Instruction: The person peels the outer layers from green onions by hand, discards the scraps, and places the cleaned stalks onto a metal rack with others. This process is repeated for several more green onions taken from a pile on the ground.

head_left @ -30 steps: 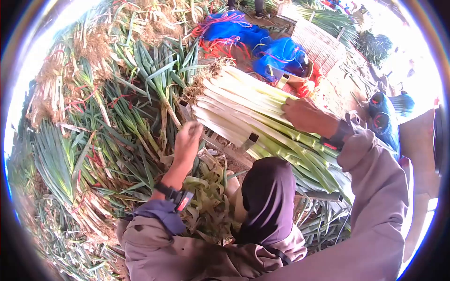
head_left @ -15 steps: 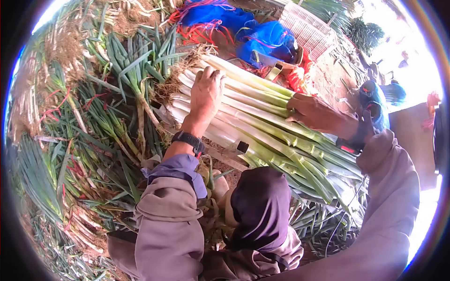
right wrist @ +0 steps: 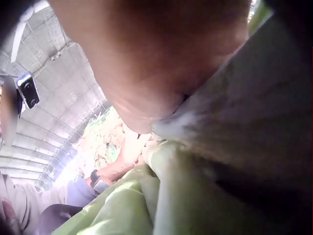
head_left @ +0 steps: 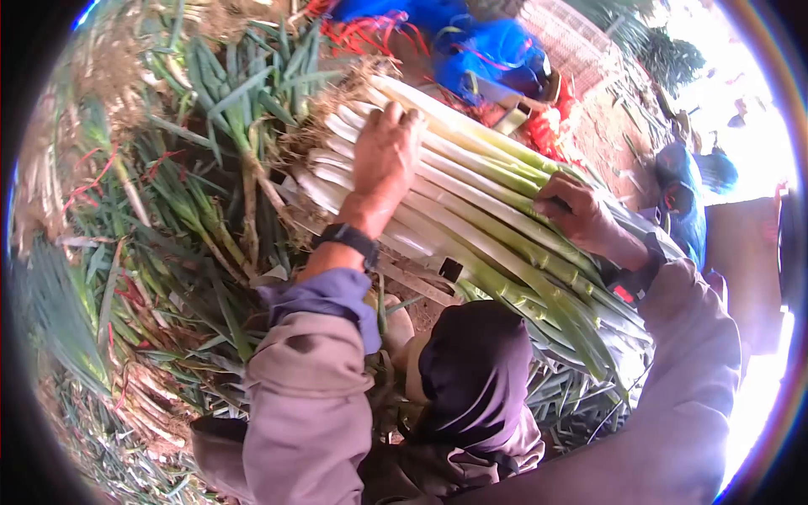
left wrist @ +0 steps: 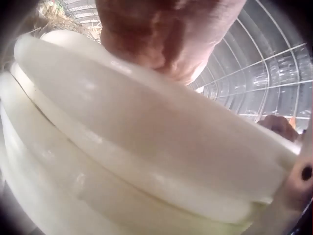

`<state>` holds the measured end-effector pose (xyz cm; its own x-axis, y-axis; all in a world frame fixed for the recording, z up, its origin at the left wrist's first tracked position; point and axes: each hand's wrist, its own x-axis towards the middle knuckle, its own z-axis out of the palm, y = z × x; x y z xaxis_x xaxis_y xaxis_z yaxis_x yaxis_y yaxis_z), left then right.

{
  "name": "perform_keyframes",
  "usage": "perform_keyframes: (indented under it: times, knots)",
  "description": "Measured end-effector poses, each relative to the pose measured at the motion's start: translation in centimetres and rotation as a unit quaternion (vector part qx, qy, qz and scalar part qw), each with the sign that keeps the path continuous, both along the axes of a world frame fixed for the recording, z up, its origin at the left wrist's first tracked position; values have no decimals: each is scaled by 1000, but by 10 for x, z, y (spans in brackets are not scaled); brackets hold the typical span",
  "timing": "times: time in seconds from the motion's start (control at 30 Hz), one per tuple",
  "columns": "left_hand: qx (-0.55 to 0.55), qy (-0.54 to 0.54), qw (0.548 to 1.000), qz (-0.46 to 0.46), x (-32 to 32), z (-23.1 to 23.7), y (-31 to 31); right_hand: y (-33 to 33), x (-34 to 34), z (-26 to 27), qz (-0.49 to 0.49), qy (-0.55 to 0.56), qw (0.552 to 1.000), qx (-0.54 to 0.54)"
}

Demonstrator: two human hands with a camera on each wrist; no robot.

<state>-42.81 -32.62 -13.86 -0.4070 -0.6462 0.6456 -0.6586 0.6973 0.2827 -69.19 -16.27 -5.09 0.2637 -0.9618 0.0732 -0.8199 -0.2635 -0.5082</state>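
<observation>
Long green onions (head_left: 488, 215) lie side by side in a metal frame (head_left: 421, 282), with shaggy roots (head_left: 324, 114) at the left and green leaves at the right. Across the white stalks near the roots, my left hand (head_left: 387, 160) grips with bent fingers. Its fingertips are hidden. In the left wrist view thick white stalks (left wrist: 146, 132) run below that hand. My right hand (head_left: 581, 217) holds the light green part with curled fingers. Close up in the right wrist view, pale green stalks (right wrist: 122, 205) lie under the hand.
Tied bunches of green onions (head_left: 231, 101) heap up on the left. Behind the frame lie blue netting (head_left: 488, 50) and red ties (head_left: 555, 126), with a pale plastic crate (head_left: 572, 38) beyond. A knee in dark cloth (head_left: 475, 362) is close to the frame's front.
My left hand has moved from the frame's near left edge up and over onto the white stalks. The right hand has shifted slightly along the greens toward me, its fingers now more curled.
</observation>
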Motion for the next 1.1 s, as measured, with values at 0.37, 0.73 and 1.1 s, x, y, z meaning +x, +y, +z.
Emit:
perform_keyframes:
  times: [0.37, 0.73, 1.1]
  knots:
    - [84, 80, 991, -70, 88, 53, 65, 19, -25, 76, 88, 135, 982, 98]
    - [342, 637, 688, 59, 344, 149, 227, 72, 236, 233, 189, -9, 962, 198]
    - [307, 756, 572, 87, 454, 117, 327, -112, 473, -26, 294, -17, 942, 158]
